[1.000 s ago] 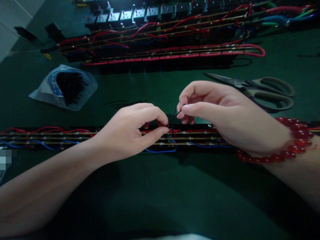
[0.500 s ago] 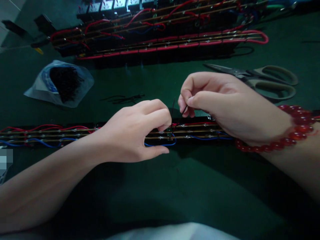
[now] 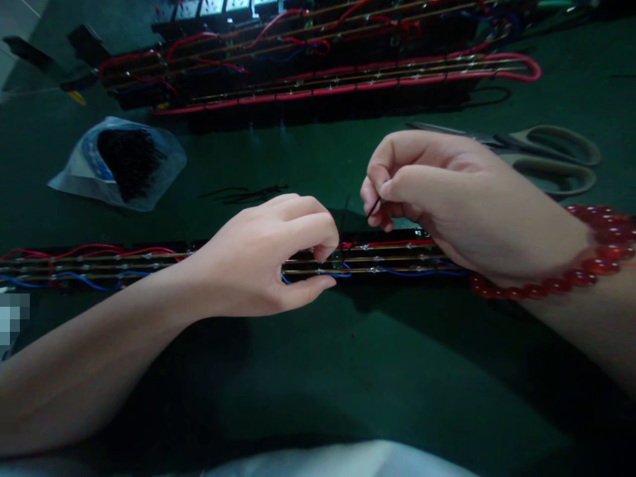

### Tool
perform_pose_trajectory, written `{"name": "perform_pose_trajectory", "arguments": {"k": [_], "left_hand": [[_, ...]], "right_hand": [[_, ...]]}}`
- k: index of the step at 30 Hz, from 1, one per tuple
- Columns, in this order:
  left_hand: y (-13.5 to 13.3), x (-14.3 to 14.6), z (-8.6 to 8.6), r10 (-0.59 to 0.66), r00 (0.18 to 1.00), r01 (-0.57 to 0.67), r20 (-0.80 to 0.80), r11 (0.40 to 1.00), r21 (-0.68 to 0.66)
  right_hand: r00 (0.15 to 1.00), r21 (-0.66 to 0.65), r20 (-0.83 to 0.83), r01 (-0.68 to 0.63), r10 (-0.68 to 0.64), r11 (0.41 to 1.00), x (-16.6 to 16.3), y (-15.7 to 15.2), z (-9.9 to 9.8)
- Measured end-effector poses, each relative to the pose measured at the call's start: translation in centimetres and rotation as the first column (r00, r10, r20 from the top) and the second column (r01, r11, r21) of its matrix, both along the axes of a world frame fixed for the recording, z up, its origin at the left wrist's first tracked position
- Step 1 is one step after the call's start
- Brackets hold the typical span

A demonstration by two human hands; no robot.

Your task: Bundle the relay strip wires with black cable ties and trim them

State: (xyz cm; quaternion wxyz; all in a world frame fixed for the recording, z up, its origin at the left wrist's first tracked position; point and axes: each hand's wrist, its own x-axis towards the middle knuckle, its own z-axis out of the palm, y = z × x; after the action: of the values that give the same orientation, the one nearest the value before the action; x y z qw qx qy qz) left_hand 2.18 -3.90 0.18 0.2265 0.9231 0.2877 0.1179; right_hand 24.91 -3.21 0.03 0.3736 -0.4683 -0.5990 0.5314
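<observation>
A long black strip with copper rails and red and blue wires lies across the green mat in front of me. My left hand rests on its middle, thumb and fingers closed around the wires and rails there. A thin black cable tie loops up from that spot. My right hand, with a red bead bracelet at the wrist, pinches the tie's free end between thumb and forefinger, just above the strip.
Scissors lie behind my right hand. A clear bag of black cable ties sits at the left, with a few loose ties beside it. More wired strips are stacked along the far side.
My right hand has lifted slightly up and right, drawing the tie's end away from the strip. My left hand's grip has shifted a little on the wires. The view has tilted downward.
</observation>
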Motion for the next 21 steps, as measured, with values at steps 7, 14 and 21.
{"name": "perform_pose_trajectory", "arguments": {"k": [7, 14, 21], "left_hand": [[0.01, 0.02, -0.06, 0.001, 1.0, -0.001, 0.018, 1.0, 0.006], [0.06, -0.05, -0.13, -0.036, 0.998, 0.035, 0.059, 0.999, 0.013], [0.18, -0.18, -0.34, -0.186, 0.982, 0.177, 0.041, 0.969, 0.17]], "right_hand": [[0.996, 0.044, 0.086, -0.032, 0.028, 0.998, 0.26, -0.06, -0.06], [0.918, -0.034, 0.279, -0.285, 0.283, 0.958, 0.08, 0.45, 0.15], [0.844, -0.033, 0.394, -0.383, 0.364, 0.923, 0.17, 0.52, 0.5]]}}
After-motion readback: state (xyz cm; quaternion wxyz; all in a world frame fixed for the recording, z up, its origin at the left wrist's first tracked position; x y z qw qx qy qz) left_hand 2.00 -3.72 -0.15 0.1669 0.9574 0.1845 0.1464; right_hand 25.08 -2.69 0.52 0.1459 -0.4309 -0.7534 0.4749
